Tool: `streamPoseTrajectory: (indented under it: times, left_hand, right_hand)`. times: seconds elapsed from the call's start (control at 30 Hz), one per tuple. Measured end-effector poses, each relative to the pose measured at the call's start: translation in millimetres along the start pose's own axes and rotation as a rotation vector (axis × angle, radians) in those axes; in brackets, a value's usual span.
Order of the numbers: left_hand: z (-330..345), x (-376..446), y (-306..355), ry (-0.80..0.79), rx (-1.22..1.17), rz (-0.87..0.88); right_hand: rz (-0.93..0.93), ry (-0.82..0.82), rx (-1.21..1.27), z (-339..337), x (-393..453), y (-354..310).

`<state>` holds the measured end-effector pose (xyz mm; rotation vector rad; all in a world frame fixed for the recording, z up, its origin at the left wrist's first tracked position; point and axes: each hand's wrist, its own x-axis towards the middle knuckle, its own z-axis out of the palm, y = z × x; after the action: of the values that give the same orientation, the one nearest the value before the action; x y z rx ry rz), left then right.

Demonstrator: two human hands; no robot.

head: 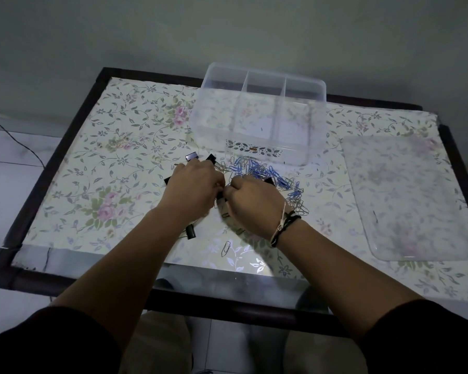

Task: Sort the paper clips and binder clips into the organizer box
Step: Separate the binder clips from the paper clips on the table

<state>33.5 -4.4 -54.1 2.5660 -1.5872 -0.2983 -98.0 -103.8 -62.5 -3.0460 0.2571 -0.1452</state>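
A pile of blue and silver paper clips [265,174] lies in the middle of the table, in front of the clear organizer box [257,117], which has three compartments. Black binder clips lie around it: one [191,157] behind my left hand, one [191,231] under my left wrist. My left hand [193,186] and my right hand [250,202] rest on the pile's near left side, fingers curled and touching each other over a dark clip [220,196]. What each hand holds is hidden. A lone silver paper clip [225,248] lies nearer to me.
The box's clear lid [408,198] lies flat at the right. The table [92,147] has a floral cover and a dark raised rim. A black cable [14,139] runs over the floor on the left. My knees show below the front edge.
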Motion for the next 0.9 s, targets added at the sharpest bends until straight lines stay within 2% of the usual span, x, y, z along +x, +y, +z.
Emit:
streamPoseTrajectory:
  times: [0.2,0.47,0.6,0.77,0.9]
  left_hand:
    - [-2,-4,7,0.008,0.065,0.013]
    - [7,-4,7,0.165,0.083,0.043]
    - [2,-5,6,0.195,-0.037,0.021]
    - [1,-3,5,0.222,-0.085,0.017]
    - [-10,-3,6,0.308,-0.247,-0.104]
  right_hand:
    - [0.034,0.028,0.078,-3,0,3]
    - [0.149,0.129,0.238,-25,-3,20]
    - [0.26,0.206,0.442,-35,-4,23]
    - [0.505,0.122,0.715,-38,-7,28]
    - [0.582,0.118,0.833,-36,-8,32]
